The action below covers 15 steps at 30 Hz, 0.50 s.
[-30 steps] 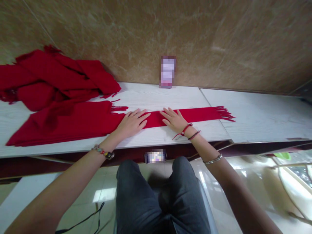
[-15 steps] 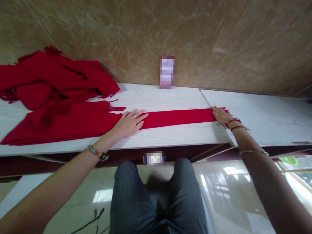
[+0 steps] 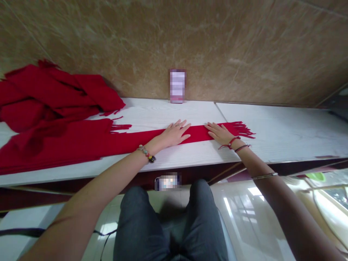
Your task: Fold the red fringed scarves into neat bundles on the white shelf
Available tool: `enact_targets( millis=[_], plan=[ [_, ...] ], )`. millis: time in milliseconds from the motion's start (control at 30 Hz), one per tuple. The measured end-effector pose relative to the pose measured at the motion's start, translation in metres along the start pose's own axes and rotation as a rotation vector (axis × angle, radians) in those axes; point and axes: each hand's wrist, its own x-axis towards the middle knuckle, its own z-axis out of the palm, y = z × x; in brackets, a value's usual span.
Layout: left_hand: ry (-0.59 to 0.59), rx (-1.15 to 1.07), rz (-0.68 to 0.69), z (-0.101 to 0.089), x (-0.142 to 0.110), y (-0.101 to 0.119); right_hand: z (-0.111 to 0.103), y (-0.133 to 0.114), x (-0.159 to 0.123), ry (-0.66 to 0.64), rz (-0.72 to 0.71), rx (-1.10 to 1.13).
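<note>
A red fringed scarf (image 3: 141, 140) lies in a long narrow strip along the white table, its fringe at the right end showing. My left hand (image 3: 175, 135) rests flat on the strip near its middle, fingers spread. Closer to the fringed end, my right hand (image 3: 219, 133) also lies flat on the cloth with its fingers stretched out. Neither hand grips anything. Toward the left the strip runs into a wider, layered part of red cloth, where another short fringe sticks out.
A heap of crumpled red cloth (image 3: 54, 96) sits at the back left against the brown marbled wall (image 3: 217, 50). A small blurred upright item (image 3: 177, 86) stands at the wall. The white table (image 3: 285, 130) is narrow, and its front edge runs just beyond my knees.
My left hand has slid right along the strip. My right hand has moved left off the end, uncovering the fringe. The view has shifted slightly.
</note>
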Motion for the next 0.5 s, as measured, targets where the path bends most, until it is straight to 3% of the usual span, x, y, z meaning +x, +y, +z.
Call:
enact_targets(
  millis=[233,333,400,500],
  plan=[
    [0.024,0.005,0.017,0.016,0.002,-0.002,0.005,0.096,-0.034,0.029,0.365,-0.005],
    [0.013,0.002,0.017,0.015,0.001,-0.001,0.006,0.121,-0.046,0.117,0.484,-0.025],
    [-0.010,0.001,0.007,0.012,0.001,0.000,0.004,0.123,-0.049,0.239,0.447,-0.031],
    [-0.091,-0.014,-0.027,0.002,0.006,0.005,-0.001,0.105,-0.048,0.366,0.187,0.020]
  ],
)
